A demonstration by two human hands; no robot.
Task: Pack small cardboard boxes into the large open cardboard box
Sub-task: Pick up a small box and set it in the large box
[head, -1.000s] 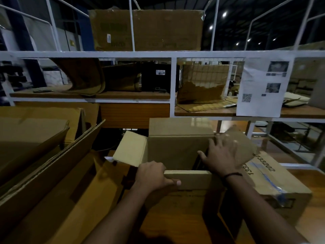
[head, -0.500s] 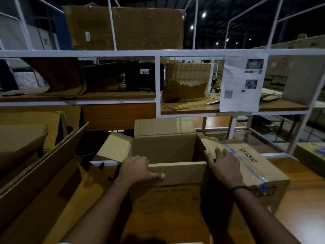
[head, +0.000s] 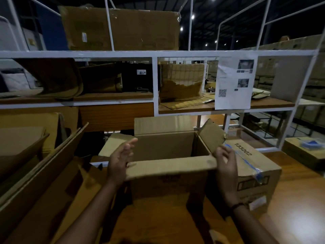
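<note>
The large open cardboard box (head: 168, 180) stands on the wooden table in front of me, all four flaps up or spread, and I cannot see its bottom. My left hand (head: 120, 156) hovers at the box's left front corner, palm turned inward, fingers apart, holding nothing. My right hand (head: 226, 164) is at the right front corner, fingers spread beside the right flap, also holding nothing. A sealed cardboard box (head: 253, 171) marked 133202 with blue tape sits against the open box's right side.
Flattened cardboard sheets (head: 40, 166) lean at the left. A white metal rack (head: 154, 80) with wooden shelves, cartons and a hanging paper sheet (head: 234, 81) stands behind. Another carton (head: 306, 150) lies at the far right on the table (head: 299, 199).
Both hands have come off the box: the left left the front flap, the right lifted off the right flap, which has sprung up. My view shifted slightly right.
</note>
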